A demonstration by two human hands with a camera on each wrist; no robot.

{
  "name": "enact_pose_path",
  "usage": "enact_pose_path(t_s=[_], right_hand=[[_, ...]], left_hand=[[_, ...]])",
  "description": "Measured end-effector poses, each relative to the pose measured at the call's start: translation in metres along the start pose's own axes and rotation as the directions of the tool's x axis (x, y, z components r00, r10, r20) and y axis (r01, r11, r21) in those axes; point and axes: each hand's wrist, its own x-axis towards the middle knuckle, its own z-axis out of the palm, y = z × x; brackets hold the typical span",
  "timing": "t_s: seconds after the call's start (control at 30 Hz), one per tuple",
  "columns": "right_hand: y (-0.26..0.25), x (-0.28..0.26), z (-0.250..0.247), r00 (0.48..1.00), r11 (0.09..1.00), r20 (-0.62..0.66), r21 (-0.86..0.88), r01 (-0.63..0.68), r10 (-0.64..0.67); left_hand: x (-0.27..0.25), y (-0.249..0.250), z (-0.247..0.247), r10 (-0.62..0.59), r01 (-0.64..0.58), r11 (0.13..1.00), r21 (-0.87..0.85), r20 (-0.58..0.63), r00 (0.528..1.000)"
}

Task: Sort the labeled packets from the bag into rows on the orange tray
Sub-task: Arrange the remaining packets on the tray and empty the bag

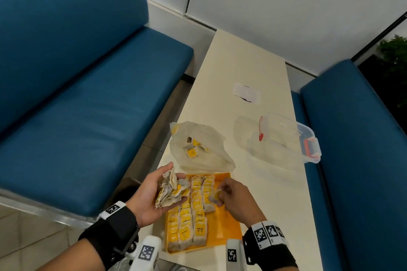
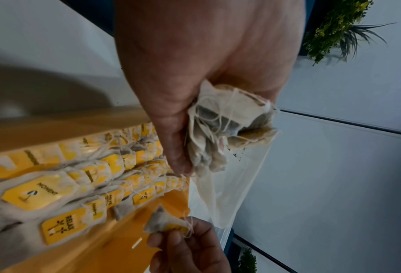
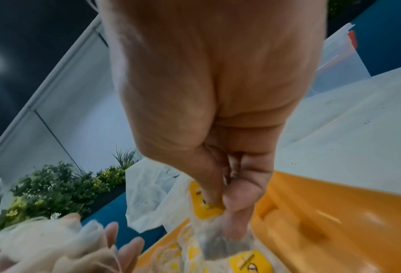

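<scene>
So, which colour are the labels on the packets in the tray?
Yellow, with dark print; the labels show best in the left wrist view.

You sat at a narrow cream bench (image 1: 244, 66) set between two blue upholstered sofas (image 1: 92, 77), with white panelled walls (image 1: 275, 2) behind and green foliage (image 1: 394, 57) at far right.

The worktop (image 1: 242, 68) is a long, cream-coloured surface between two blue benches. Resting directly on it: an orange tray (image 1: 226, 224) at the near end, a translucent plastic bag (image 1: 211, 136) touching the tray's far edge, a clear plastic container (image 1: 293, 136) with red latches to the right, and a white paper slip (image 1: 246, 93) farther back.
</scene>
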Motion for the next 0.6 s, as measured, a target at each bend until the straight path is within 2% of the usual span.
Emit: enact_pose_path(t_s=[0.17,0.3,0.43,0.6], right_hand=[[0.002,0.003,0.007,0.993,0.955,0.121,-0.294,0.027,0.009],[0.001,0.010,0.017,0.972,0.915,0.221,-0.403,0.018,0.078],[0.001,0.017,0.026,0.969,0.919,0.223,-0.394,-0.012,0.109],[0.008,0.019,0.037,0.993,0.962,0.084,-0.267,-0.058,0.084]], left_hand=[[0.004,-0.001,0.000,0.000,0.000,1.000,0.015,0.008,1.000],[0.006,-0.001,0.001,-0.004,0.004,1.000,0.028,0.004,1.000],[0.007,-0.001,0.000,-0.010,0.010,1.000,0.029,-0.001,1.000],[0.008,0.001,-0.003,-0.018,0.018,1.000,0.024,-0.008,1.000]])
